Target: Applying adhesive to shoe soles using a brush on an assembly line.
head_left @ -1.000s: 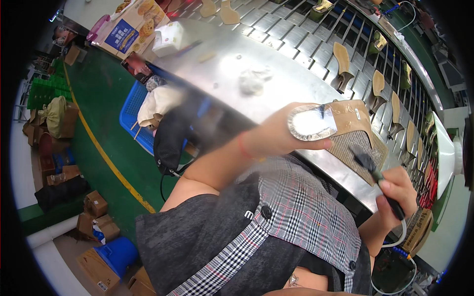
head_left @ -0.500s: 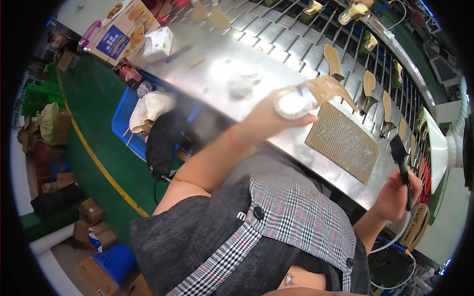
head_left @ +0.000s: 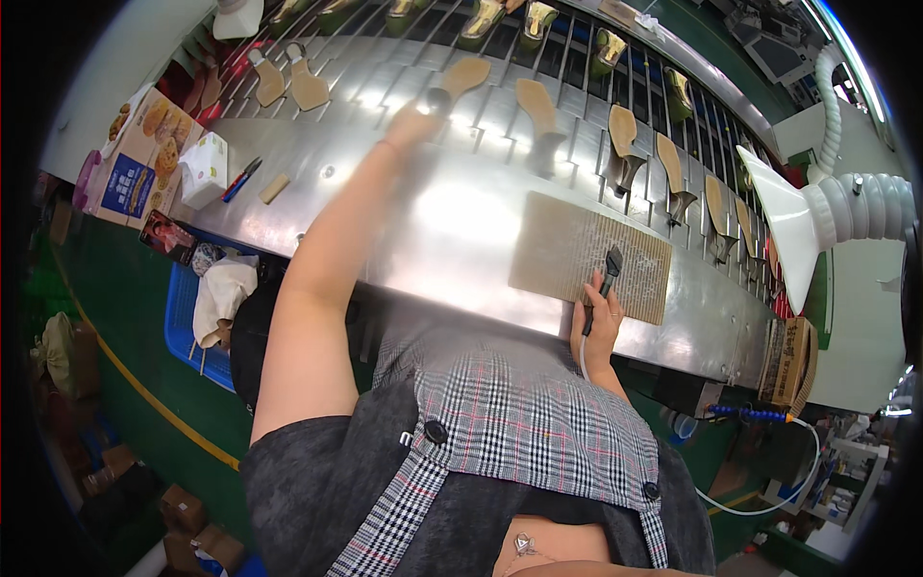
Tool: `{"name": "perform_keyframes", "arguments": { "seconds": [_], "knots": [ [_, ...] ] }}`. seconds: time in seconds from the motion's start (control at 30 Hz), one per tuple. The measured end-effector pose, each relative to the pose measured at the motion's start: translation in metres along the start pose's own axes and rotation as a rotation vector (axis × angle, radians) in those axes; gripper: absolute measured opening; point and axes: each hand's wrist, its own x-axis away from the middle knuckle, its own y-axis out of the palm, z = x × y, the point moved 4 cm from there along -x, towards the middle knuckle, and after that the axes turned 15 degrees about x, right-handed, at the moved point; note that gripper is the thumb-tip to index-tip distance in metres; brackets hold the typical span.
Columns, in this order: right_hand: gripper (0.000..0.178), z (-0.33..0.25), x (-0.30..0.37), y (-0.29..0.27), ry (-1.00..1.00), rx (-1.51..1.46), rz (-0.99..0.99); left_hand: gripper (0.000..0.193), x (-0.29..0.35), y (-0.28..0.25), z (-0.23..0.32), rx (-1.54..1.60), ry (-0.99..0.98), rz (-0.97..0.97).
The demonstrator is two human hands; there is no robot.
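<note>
My left arm reaches out over the metal worktop, and my left hand [head_left: 413, 127] is blurred by motion. It is at the heel end of a tan shoe sole [head_left: 466, 74] on the slatted conveyor; whether its fingers grip the sole is smeared. My right hand [head_left: 600, 325] is closed round the black handle of a brush [head_left: 611, 267] that has a pale hose trailing from it. The brush head is over a tan ribbed mat [head_left: 548, 245] on the worktop. More heeled soles [head_left: 623, 135] lie in a row along the conveyor's near edge.
Gold shoes [head_left: 610, 48] stand along the far rods. A white funnel-shaped duct hood [head_left: 777, 226] is at the right, beside a cardboard box [head_left: 790, 361]. At the left are a tissue pack [head_left: 204, 171], pens [head_left: 242, 179], a printed carton [head_left: 144, 183] and a blue basket [head_left: 181, 322].
My left hand has swung forward and left from above the mat, where it held a sole, to the conveyor. My right hand has brought the brush from the right to the mat. The view has turned.
</note>
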Motion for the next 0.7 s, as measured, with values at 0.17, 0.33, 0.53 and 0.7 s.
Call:
{"name": "perform_keyframes", "arguments": {
  "seconds": [0.17, 0.33, 0.53, 0.7],
  "knots": [
    [0.039, 0.000, 0.001, 0.001, 0.037, 0.047, 0.004, 0.074, -0.028, -0.062, -0.024, -0.166, 0.164, 0.161],
    [0.042, -0.003, -0.001, 0.001, 0.024, 0.074, -0.010, 0.068, -0.046, -0.129, -0.047, -0.566, 0.025, 0.353],
    [0.041, -0.001, 0.002, 0.006, 0.098, 0.058, -0.020, 0.071, -0.066, -0.148, -0.067, -1.006, -0.007, 0.503],
    [0.039, -0.006, 0.004, 0.007, 0.123, 0.082, -0.046, 0.073, -0.089, -0.153, -0.069, -1.033, -0.105, 0.570]
  ]
}}
